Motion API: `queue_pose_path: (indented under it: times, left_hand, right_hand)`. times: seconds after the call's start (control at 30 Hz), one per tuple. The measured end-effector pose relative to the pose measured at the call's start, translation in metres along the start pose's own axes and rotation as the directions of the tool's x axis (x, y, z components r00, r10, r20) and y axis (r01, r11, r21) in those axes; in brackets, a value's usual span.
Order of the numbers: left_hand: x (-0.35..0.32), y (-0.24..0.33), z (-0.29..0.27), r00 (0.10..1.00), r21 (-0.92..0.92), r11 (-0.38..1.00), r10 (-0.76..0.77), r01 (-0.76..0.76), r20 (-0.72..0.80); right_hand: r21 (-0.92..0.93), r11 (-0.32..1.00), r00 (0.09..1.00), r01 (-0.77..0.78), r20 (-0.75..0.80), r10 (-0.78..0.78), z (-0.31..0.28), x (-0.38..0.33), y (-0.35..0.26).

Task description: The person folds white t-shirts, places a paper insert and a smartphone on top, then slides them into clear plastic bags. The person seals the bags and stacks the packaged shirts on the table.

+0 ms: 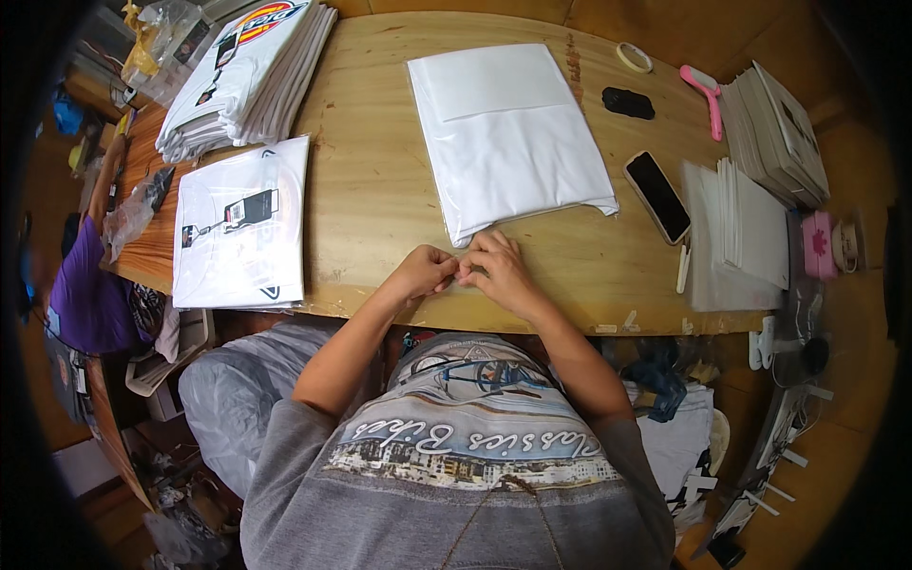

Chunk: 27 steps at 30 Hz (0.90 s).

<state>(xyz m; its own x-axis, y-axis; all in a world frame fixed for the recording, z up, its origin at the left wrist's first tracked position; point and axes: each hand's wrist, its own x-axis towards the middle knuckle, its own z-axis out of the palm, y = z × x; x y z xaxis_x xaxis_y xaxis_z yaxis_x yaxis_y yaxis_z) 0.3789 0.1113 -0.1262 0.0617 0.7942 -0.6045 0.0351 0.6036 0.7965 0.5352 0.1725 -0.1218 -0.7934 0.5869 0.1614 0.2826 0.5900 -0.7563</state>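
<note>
One bagged garment (pixel 518 161) lies on the worktop (pixel 361 142), straight beyond the left hand (pixel 425 271) and right hand (pixel 499 274), with most of its width to their right. Its long axis runs roughly front to back, slanted so that the far end leans left and the near end sits farther right. The near left corner of the bag points down toward the place where the hands meet, so that corner and the near edge look easiest to reach. The right hand is nearer, its fingers just beside that edge (whether they touch the plastic, I cannot tell). The left hand lies lower and to the left of the corner. Both hands are close together, fingers curled, tips meeting or almost meeting; whether something thin is pinched between them cannot be made out. Well off to the left lies a tagged packet (pixel 237 228), with a stack of shirts (pixel 275 100) beyond it. To the right, a phone (pixel 657 198) lies near the garment, and white sheets (pixel 755 228) farther out.
</note>
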Motion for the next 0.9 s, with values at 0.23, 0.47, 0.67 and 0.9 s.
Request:
queue_pose_path:
  times: [0.23, 0.47, 0.67, 0.9]
  left_hand:
    - [-0.012, 0.011, -0.014, 0.995, 0.164, 0.987, 0.011, 0.006, -0.104]
    - [-0.041, -0.002, -0.040, 0.955, 0.554, 0.832, 0.198, -0.044, -0.221]
    - [-0.050, -0.004, -0.040, 0.830, 0.855, 0.475, 0.548, -0.209, -0.102]
    - [-0.043, -0.002, -0.055, 0.631, 0.860, -0.139, 0.623, -0.491, 0.461]
  right_hand:
    - [-0.024, 0.989, 0.968, -0.147, -0.209, 0.139, -0.051, -0.064, 0.015]
    - [-0.601, -0.073, 0.471, -0.796, -0.690, 0.549, -0.154, -0.311, 0.044]
    - [-0.657, -0.120, 0.570, -0.745, -0.719, 0.398, -0.174, -0.268, 0.057]
    - [-0.774, 0.510, 0.927, 0.375, 0.300, -0.226, -0.153, -0.078, 0.065]
